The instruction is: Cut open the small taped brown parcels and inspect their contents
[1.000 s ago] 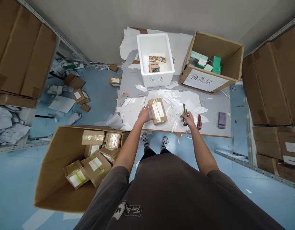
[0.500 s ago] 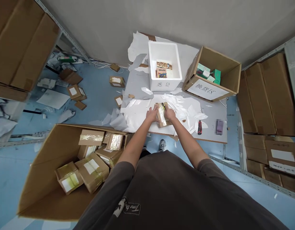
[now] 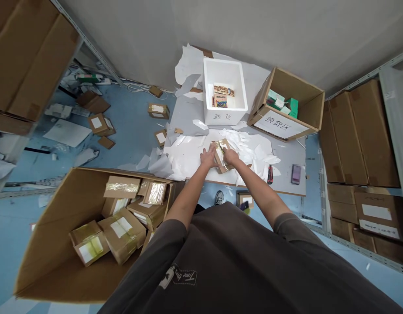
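Observation:
A small taped cardboard box (image 3: 219, 158) lies near the front edge of the table. My left hand (image 3: 208, 157) grips its left side, fingers spread over the top and thumb toward the near edge. On the box's right half, my right hand (image 3: 230, 156) is closed around a slim yellow-and-black box cutter, mostly hidden by the fingers. Shiny tape runs along the top of the box. Torn white paper (image 3: 240, 141) lies beside and behind it. To the right is a red-and-black utility knife (image 3: 270, 174), apart from both hands.
Behind stand a white foam bin (image 3: 225, 117) with packets inside and a labelled carton (image 3: 281, 125) holding green boxes. A phone (image 3: 295, 174) lies at right. A large open carton (image 3: 44, 244) of parcels sits at left. A labelled box (image 3: 245, 198) shows below the table edge.
My right hand has moved slightly on the box and now covers more of the box cutter. My left hand stays put. A labelled box below the table edge has come into view.

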A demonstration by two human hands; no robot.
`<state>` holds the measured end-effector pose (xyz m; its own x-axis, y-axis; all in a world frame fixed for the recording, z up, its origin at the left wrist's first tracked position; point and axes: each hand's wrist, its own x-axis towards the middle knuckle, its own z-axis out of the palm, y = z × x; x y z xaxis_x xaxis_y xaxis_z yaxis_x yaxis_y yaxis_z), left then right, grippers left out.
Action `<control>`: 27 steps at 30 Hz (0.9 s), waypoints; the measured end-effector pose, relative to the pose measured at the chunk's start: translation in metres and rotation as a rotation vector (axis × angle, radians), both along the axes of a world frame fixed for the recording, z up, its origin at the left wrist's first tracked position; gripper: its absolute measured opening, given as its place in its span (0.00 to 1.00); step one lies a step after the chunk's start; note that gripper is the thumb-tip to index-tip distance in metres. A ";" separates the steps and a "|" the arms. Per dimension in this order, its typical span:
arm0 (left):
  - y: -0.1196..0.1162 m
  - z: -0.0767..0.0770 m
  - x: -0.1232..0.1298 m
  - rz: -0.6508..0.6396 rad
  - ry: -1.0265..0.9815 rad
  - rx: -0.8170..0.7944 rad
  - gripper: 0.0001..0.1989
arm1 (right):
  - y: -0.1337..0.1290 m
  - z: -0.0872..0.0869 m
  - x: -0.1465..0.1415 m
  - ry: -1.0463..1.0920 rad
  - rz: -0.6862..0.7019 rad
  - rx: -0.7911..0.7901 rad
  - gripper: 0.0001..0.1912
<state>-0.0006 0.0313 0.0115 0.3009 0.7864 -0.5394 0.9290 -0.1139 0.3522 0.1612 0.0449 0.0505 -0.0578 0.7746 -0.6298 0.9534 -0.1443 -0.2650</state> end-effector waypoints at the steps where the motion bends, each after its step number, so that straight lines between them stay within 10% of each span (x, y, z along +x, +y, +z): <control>1: 0.000 -0.001 -0.001 0.004 -0.002 0.007 0.73 | -0.007 0.000 0.002 -0.039 0.014 -0.011 0.33; 19: -0.003 0.008 0.004 -0.006 0.070 0.105 0.71 | -0.135 0.033 0.067 0.021 -0.084 -0.196 0.17; 27: -0.013 0.023 0.018 -0.584 -0.200 0.117 0.45 | -0.162 0.026 0.125 0.393 -0.433 0.020 0.22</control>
